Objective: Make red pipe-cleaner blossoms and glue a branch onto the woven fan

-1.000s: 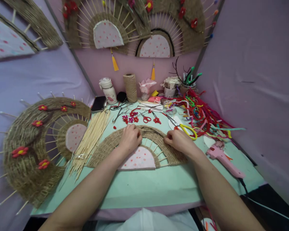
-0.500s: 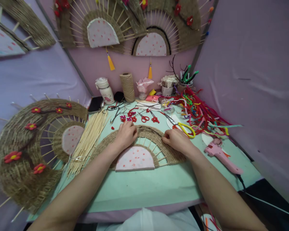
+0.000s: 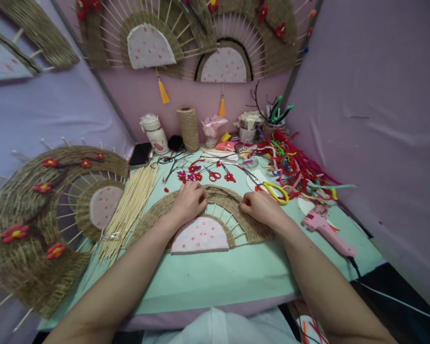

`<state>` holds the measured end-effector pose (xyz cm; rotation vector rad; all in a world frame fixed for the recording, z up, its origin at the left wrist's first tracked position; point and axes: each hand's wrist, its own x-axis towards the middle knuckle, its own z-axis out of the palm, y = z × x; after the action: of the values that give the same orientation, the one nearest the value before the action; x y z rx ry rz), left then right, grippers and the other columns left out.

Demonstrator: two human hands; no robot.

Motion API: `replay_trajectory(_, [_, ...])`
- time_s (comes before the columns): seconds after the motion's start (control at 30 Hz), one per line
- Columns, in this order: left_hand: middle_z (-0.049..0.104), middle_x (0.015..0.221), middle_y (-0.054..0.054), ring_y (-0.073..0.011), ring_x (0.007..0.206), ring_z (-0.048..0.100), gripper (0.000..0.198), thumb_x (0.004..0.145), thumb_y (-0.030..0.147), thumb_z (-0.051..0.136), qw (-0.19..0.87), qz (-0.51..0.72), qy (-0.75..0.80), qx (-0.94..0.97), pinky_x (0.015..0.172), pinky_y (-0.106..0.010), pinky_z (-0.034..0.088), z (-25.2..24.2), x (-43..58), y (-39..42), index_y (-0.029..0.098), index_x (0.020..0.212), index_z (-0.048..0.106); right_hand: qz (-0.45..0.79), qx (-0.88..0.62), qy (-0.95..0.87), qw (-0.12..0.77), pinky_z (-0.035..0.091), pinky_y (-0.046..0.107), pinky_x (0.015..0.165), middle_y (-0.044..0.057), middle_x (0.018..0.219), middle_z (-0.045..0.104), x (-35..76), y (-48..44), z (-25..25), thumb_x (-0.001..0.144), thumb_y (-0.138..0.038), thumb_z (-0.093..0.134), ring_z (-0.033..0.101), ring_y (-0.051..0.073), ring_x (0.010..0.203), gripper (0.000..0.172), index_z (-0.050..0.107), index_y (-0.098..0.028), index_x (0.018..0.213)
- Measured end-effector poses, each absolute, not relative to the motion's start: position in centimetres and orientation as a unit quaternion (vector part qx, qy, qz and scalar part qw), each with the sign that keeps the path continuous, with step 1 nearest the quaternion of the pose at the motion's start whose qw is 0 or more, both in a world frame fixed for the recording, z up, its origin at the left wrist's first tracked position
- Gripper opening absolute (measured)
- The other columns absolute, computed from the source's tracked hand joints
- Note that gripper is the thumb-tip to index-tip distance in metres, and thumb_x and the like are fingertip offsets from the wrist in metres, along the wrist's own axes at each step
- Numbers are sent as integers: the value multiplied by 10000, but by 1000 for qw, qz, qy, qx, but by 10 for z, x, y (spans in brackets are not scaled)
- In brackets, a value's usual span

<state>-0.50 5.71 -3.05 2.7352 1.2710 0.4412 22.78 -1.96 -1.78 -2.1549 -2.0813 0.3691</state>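
Note:
A half-round fan of woven twine [image 3: 220,193] lies on the table in front of me, with thin sticks as ribs and a white, red-dotted half-disc [image 3: 200,234] at its centre. My left hand [image 3: 190,201] rests on the left part of the twine band with curled fingers. My right hand [image 3: 261,208] is on the band's right part, its fingers pinched together. Between the hands a thin dark twig-like strip [image 3: 229,195] runs along the band. What the fingertips hold, if anything, is hidden.
Beyond the fan lie red scissors [image 3: 214,176], small red flowers [image 3: 230,177] and yellow-handled scissors [image 3: 275,192]. A pink glue gun [image 3: 329,231] with a cord is at right, near a pile of pipe cleaners [image 3: 294,162]. Thin sticks [image 3: 132,205] and a flowered fan [image 3: 28,205] are at left.
The view has shifted slightly. Both hands stay on the fan in nearly the same places, with only a slight shift of the left fingers.

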Motion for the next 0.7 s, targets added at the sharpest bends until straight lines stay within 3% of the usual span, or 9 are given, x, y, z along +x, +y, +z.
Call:
replay_trajectory(0.33, [587,927,-79,-243,937,506,168,862,293,529,45,156,409,898,844,-400,394,-34,-9,58,182,800,639,123,-708,-692,69,283,267,551,57,736,702,230,-21,-18,847,-328,525,598,171,697,231,682,-202,735])
replay_trajectory(0.53, [595,926,-80,-225,917,514,249,905,265,452,68,174,439,879,843,-381,406,-30,-16,60,178,767,640,109,-719,-680,91,284,278,571,76,759,708,233,-19,-15,903,-389,455,604,181,716,341,685,-196,740])
replay_trajectory(0.7, [593,911,-72,-224,923,521,197,879,271,502,94,182,437,876,847,-377,416,-29,-20,59,174,777,640,82,-755,-641,108,280,282,584,86,773,710,239,-16,-12,911,-390,459,609,190,727,345,695,-191,756])
